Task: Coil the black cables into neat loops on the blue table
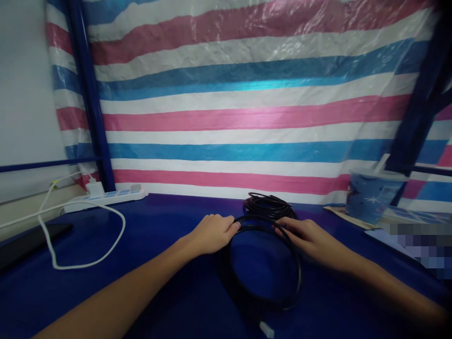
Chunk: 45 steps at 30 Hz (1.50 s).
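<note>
A black cable (300,278) lies in loose loops between my hands, over the blue tabletop (176,282). My left hand (215,233) is closed around the upper left of the loops, thumb across the strands. On the upper right, my right hand (305,240) pinches the same cable between thumb and fingers. A pale connector (266,329) at one cable end shows near the bottom edge of the view. Just behind the hands sits a second coil of black cable (266,205), wound in several turns.
At the left, a white power strip (109,198) holds a charger (94,188) with a white cord (122,226) looping over the table. A dark flat device (38,240) lies beneath it. A blue cup (370,195) with a straw stands at the right. Striped sheeting (247,113) hangs behind.
</note>
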Tool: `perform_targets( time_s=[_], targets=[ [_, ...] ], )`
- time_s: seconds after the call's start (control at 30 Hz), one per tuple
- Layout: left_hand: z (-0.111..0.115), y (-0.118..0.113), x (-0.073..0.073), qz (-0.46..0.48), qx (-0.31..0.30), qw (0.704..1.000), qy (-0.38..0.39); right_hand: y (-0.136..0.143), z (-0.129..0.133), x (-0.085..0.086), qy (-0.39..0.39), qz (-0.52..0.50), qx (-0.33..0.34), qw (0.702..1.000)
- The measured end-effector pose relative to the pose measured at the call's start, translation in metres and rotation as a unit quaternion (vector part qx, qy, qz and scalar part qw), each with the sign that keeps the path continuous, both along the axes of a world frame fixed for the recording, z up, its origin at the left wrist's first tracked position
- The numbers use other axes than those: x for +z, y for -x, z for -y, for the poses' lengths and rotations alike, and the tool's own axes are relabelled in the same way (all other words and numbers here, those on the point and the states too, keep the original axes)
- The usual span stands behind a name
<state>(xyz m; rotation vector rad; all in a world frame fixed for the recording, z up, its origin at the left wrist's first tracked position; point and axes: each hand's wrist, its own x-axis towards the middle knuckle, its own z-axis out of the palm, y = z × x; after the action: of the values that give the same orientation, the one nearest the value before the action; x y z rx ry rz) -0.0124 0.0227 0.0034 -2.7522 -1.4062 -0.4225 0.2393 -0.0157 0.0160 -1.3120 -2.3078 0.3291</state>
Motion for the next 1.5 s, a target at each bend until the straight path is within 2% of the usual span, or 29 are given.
perform_targets(
  time_s=[0.7,0.87,0.97,1.07,1.13,1.37,1.5],
  targets=[
    [0.001,0.001,-0.001,0.060,-0.026,0.998,0.005,-0.003,-0.002,0.000,-0.017,0.044,-0.001,0.999],
    [0.001,0.001,0.002,0.126,-0.028,0.991,0.025,-0.003,-0.001,0.001,-0.024,0.043,-0.006,0.999],
    [0.000,0.000,0.001,0.223,-0.032,0.969,0.103,-0.005,0.000,0.000,-0.028,0.034,-0.008,0.999],
    [-0.005,-0.001,-0.002,0.323,-0.027,0.917,0.233,-0.006,-0.001,-0.002,-0.036,0.025,-0.012,0.999],
    [-0.007,-0.001,-0.004,0.350,-0.025,0.893,0.281,-0.006,-0.003,-0.003,-0.043,0.020,-0.017,0.999],
    [-0.006,-0.004,-0.002,0.354,-0.042,0.890,0.285,-0.005,-0.005,-0.004,-0.068,-0.021,-0.044,0.996],
    [-0.003,-0.004,0.001,0.418,-0.088,0.843,0.326,-0.007,-0.007,-0.004,-0.085,-0.055,-0.096,0.990]
  ],
)
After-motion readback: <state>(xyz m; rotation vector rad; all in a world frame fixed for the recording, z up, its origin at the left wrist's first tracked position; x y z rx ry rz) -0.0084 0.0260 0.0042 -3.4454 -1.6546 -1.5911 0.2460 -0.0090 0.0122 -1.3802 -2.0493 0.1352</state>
